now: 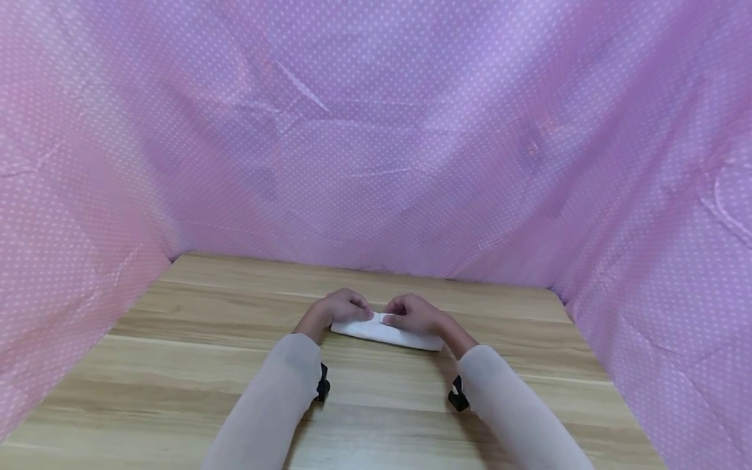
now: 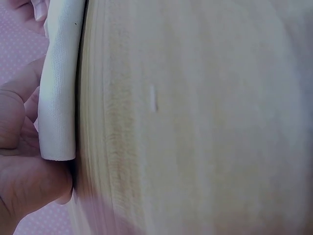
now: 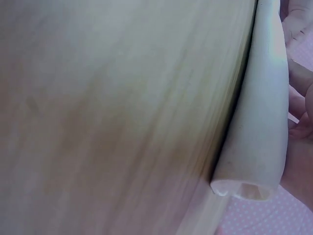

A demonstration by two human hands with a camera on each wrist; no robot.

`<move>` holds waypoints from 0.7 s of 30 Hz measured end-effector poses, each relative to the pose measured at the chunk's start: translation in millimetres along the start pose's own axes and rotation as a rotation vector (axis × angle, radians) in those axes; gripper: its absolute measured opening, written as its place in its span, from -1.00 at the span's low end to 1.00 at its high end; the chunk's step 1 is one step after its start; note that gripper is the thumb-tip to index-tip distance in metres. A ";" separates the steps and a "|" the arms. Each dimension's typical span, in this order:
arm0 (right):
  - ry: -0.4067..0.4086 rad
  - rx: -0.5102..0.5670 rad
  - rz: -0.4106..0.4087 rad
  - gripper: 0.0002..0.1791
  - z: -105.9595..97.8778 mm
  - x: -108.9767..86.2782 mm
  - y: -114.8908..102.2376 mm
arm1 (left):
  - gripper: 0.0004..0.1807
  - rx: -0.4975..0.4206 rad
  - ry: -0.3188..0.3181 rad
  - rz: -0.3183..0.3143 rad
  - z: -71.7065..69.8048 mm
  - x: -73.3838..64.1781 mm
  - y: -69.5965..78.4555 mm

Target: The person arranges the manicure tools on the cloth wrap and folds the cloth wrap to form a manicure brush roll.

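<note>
A white strip of canvas-like cloth (image 1: 390, 335), folded or rolled lengthwise, lies across the wooden table. My left hand (image 1: 345, 305) pinches its far edge just left of the middle. Close beside it, my right hand (image 1: 414, 314) pinches the same edge, thumb on the near side and fingers curled behind. In the left wrist view the cloth (image 2: 59, 103) shows a woven surface and a flat-cut end by the hand. The right wrist view shows the other end of the roll (image 3: 259, 127) with a hollow opening. Much of the fingers behind the cloth is hidden.
Light wood-grain table (image 1: 376, 431) extends on all sides of the cloth. Pink polka-dot fabric (image 1: 376, 163) hangs around its back and both sides. Black wrist straps (image 1: 322, 383) show beneath the pale sleeves (image 1: 270, 398).
</note>
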State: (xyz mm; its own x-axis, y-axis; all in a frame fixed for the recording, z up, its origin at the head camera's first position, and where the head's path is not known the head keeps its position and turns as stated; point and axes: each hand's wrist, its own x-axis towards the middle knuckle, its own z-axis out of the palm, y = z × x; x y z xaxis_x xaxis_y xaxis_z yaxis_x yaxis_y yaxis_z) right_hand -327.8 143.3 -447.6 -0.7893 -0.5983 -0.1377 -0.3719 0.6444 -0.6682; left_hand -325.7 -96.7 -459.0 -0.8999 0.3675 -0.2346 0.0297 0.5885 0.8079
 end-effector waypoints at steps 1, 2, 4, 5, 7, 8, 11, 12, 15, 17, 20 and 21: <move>0.010 0.006 -0.005 -0.75 -0.3 -0.5 0.5 | -0.86 -0.003 0.002 -0.001 -0.1 0.2 0.0; 0.017 0.008 -0.016 -0.76 -0.6 -1.0 0.6 | -0.86 -0.004 0.003 -0.003 -0.3 0.4 0.0; 0.039 -0.011 -0.047 -0.78 -0.9 -1.7 0.6 | -0.87 -0.008 0.003 -0.008 -0.6 0.6 0.0; 0.051 -0.024 -0.065 -0.79 -1.1 -2.1 0.3 | -0.87 -0.011 0.004 -0.010 -0.7 0.7 0.0; 0.075 -0.053 -0.106 -0.82 -1.0 -2.8 -0.4 | -0.87 -0.014 0.001 -0.014 -0.6 0.9 0.1; 0.084 -0.069 -0.128 -0.83 -1.1 -3.4 -0.9 | -0.87 -0.013 0.000 -0.015 -0.9 0.7 0.1; 0.108 -0.128 -0.187 -0.84 -1.9 -6.1 -3.3 | -0.87 -0.015 -0.002 -0.013 -1.1 0.4 0.5; 0.114 -0.147 -0.206 -0.83 -2.1 -7.4 -4.6 | -0.87 -0.016 -0.002 -0.013 -1.3 0.1 0.6; 0.129 -0.202 -0.239 -0.80 -2.4 -10.8 -8.5 | -0.86 -0.019 -0.003 -0.006 -2.0 -0.6 0.8; 0.137 -0.231 -0.250 -0.79 -1.5 -12.1 -10.7 | -0.86 -0.022 -0.006 -0.005 -2.5 -0.8 0.8; 0.156 -0.273 -0.251 -0.80 1.2 -12.3 -11.8 | -0.87 -0.028 -0.007 -0.010 -2.6 -0.1 0.4; 0.164 -0.290 -0.252 -0.81 2.3 -12.2 -11.7 | -0.88 -0.030 -0.007 -0.014 -2.5 0.5 0.4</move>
State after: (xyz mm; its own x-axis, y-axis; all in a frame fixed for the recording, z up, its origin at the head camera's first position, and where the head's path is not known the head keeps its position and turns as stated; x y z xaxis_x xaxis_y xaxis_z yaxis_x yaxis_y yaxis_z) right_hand -312.7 142.0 -439.7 -0.7148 -0.6856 0.1379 -0.6670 0.6090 -0.4293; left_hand -327.2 -98.1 -457.5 -0.8973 0.3643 -0.2492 0.0043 0.5717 0.8204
